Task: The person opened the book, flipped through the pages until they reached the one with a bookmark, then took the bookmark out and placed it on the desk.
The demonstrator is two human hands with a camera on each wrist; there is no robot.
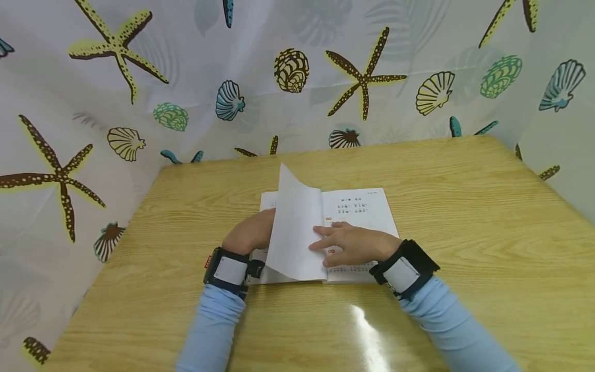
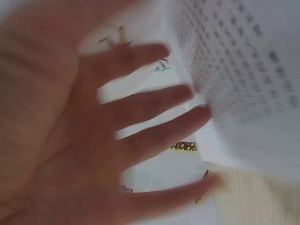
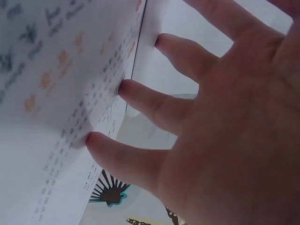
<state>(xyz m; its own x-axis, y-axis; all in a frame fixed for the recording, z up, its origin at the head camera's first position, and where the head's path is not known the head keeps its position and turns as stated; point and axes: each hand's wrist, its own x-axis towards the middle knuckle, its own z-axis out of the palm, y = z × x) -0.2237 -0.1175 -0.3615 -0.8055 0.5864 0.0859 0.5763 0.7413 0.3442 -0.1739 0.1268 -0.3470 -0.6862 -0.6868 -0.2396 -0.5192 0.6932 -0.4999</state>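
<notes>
An open book with printed pages lies on the table. One page stands raised at its left side, its blank-looking face toward the head camera. My left hand reaches behind that page, which hides its fingers in the head view. In the left wrist view this hand has its fingers spread, with fingertips right at a printed page. Across the middle of the book, my right hand rests with fingers spread near the spine. Its fingertips touch the paper in the right wrist view.
The wooden table extends around the book on all sides. Behind it hangs a white cloth printed with starfish and shells. Both wrists wear black straps with devices.
</notes>
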